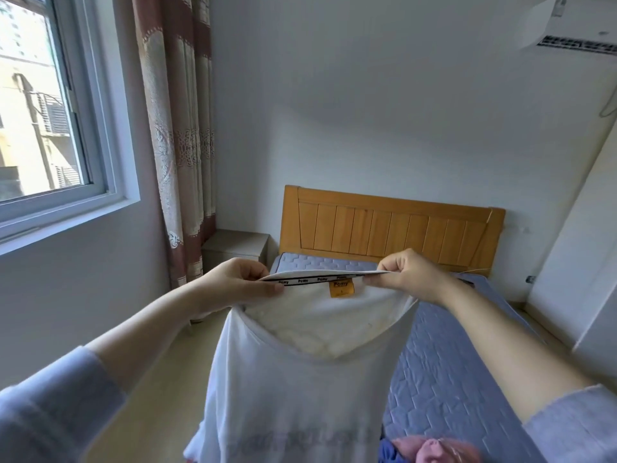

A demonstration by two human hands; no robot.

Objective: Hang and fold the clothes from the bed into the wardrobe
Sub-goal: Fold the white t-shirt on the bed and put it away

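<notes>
From the head camera, looking down over my forearms, I hold a thin white cotton T-shirt (300, 396) up in the air at the foot of the bed. My left hand (240, 282) pinches the back neckline at one end, thumb underneath and fingers curled over the top. My right hand (407, 279) pinches the other end the same way. I grip it there so that the taped collar band is stretched taut between my hands. The small orange woven label (343, 289) faces me, which tells me I am looking into the neck opening at the inside of the back. The front neckline sags open below it, and the body hangs straight down by its own weight, which lets the creases drop out.

The shirt hangs clear of the bed's blue quilted mattress cover (450, 362), which runs back to the honey-coloured slatted wooden headboard (390, 232). At the bottom edge, just right of the hanging shirt, a crumpled heap of pink and blue clothes (434, 451) lies on the mattress, waiting its turn. I see no hanger, and I cannot pick out the wardrobe with certainty. My guess is that I am judging which way the shirt faces before folding or hanging it.
</notes>
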